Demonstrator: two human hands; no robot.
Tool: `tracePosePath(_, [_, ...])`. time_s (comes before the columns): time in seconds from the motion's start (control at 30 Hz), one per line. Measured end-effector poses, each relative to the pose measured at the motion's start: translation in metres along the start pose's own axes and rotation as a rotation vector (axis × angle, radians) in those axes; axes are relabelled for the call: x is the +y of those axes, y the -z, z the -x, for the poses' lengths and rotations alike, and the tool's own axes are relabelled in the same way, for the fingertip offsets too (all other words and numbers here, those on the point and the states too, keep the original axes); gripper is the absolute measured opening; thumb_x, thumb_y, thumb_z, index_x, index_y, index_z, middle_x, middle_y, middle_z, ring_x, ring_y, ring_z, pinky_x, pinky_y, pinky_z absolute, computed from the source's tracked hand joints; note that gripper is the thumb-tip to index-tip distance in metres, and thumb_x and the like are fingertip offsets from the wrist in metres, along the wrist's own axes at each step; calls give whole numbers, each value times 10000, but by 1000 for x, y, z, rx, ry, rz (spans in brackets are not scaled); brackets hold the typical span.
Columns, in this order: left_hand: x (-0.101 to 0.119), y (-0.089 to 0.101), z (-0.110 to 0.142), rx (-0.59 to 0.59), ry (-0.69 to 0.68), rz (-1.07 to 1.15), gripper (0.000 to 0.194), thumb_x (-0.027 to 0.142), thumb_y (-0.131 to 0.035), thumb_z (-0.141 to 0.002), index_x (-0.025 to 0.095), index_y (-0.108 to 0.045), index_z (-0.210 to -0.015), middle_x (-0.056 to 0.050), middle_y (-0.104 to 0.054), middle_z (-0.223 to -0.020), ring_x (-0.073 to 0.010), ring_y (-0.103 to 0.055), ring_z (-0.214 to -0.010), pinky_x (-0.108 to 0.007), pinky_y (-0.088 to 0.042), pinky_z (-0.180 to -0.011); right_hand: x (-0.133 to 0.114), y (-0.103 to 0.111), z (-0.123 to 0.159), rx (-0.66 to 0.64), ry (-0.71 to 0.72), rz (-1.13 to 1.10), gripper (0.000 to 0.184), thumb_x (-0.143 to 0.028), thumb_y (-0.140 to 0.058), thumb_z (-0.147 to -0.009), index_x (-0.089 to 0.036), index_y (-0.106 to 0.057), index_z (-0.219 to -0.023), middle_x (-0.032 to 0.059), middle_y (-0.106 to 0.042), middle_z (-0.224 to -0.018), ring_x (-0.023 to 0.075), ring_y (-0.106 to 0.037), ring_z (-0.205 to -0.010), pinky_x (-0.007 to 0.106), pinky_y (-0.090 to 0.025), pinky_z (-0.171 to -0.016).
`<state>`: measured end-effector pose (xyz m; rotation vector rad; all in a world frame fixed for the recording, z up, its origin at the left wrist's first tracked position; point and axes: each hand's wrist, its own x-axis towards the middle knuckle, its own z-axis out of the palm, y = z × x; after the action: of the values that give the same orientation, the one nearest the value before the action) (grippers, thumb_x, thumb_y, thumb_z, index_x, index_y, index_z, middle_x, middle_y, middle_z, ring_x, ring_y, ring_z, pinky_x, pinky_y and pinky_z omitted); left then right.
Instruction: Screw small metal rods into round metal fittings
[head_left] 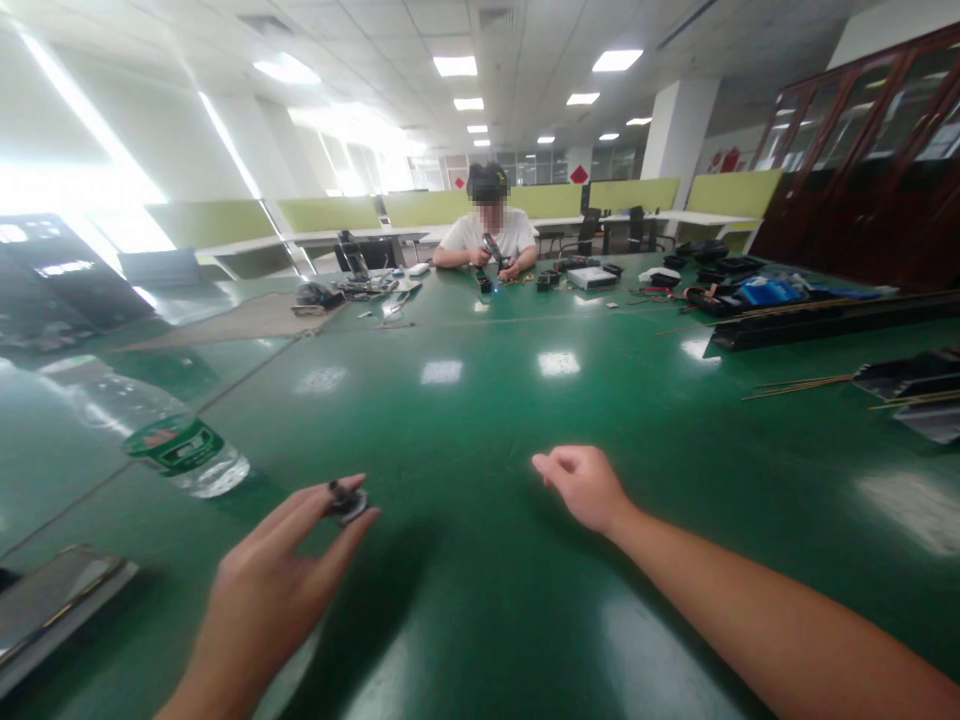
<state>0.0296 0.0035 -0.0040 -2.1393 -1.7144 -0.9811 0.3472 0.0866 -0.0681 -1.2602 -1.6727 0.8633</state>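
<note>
A bottle (176, 445) was on the table (465, 420); a person (519, 228) sat across it, cabinets (862, 140) behind, rightward.

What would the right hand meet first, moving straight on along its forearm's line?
Over the green tabletop, the right hand would probably first reach the tan sheet at far left, though depth is unclear.

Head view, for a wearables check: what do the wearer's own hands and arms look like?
The left hand and right hand are both gloveless. No sleeve shows on the right forearm or the short visible stretch of left wrist. No watch, bracelet, cable or marking can be made out.
</note>
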Motion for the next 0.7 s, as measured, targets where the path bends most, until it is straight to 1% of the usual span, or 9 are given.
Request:
tracePosePath(0.1, [41,-32,-30,-100,-158,174,310,413,-621,-895,231,-654,-1144,-45,-688,-1100,-199,-671,-957,-322,-564,-879,0,-2,1,-23,-9,23,399,-449,-609,-846,-170,-577,-562,-27,-516,-510,118,-443,-506,241,-310,-517])
tracePosePath(0.17, [64,-52,-45,-140,-265,215,282,340,-600,-911,208,-652,-1154,-71,-684,-1097,-199,-663,-976,-319,-562,-866,0,-3,2,-36,-13,21,356,-429,-619,-840,-169,-595,-598,-26,-536,-527,117,-451,-507,238,-315,-512])
tracePosePath(0.27, [81,-78,-56,-191,-492,143,261,231,-558,-922,206,-645,-1168,-85,-682,-1105,-218,-649,-1000,-408,-525,-942,1,-5,3,-77,-5,44,207,-334,-636,-817,-174,-625,-687,-29,-569,-568,115,-474,-520,230,-337,-524])
tracePosePath(0.33, [82,-91,-54,-214,-575,108,298,189,-533,-928,208,-616,-1214,-89,-681,-1124,-222,-646,-1000,-460,-493,-981,1,-5,3,-113,20,91,76,-261,-652,-783,-188,-644,-766,-34,-591,-595,116,-497,-534,225,-345,-535])
tracePosePath(0.37, [81,-96,-51,-217,-581,111,335,176,-523,-930,202,-583,-1259,-94,-680,-1132,-221,-646,-1000,-467,-489,-985,1,-5,4,-126,36,117,46,-233,-656,-768,-196,-648,-794,-35,-603,-607,117,-508,-541,224,-345,-538])
tracePosePath(0.43, [79,-103,-44,-210,-564,146,385,155,-510,-929,187,-531,-1312,-101,-680,-1143,-220,-647,-1015,-467,-493,-991,0,-6,4,-146,64,159,72,-197,-660,-745,-208,-651,-815,-36,-615,-620,119,-517,-544,222,-336,-532])
tracePosePath(0.5, [78,-108,-38,-213,-548,210,372,127,-498,-918,189,-542,-1282,-92,-682,-1145,-212,-647,-1037,-468,-491,-1020,0,-6,5,-161,80,179,60,-188,-652,-745,-212,-647,-799,-35,-610,-609,118,-509,-532,222,-317,-517])
tracePosePath(0.6, [80,-111,-31,-266,-514,346,351,65,-472,-877,208,-571,-1182,-63,-674,-1187,-188,-640,-1086,-459,-468,-1087,1,-6,6,-167,96,206,30,-184,-633,-757,-212,-640,-767,-28,-609,-603,122,-508,-538,228,-302,-516])
tracePosePath(0.7, [81,-114,-28,-330,-453,442,385,56,-489,-855,219,-546,-1199,-64,-649,-1259,-190,-616,-1161,-434,-472,-1098,2,-7,6,-158,100,233,37,-176,-639,-743,-209,-641,-761,-13,-631,-637,132,-522,-567,234,-303,-526])
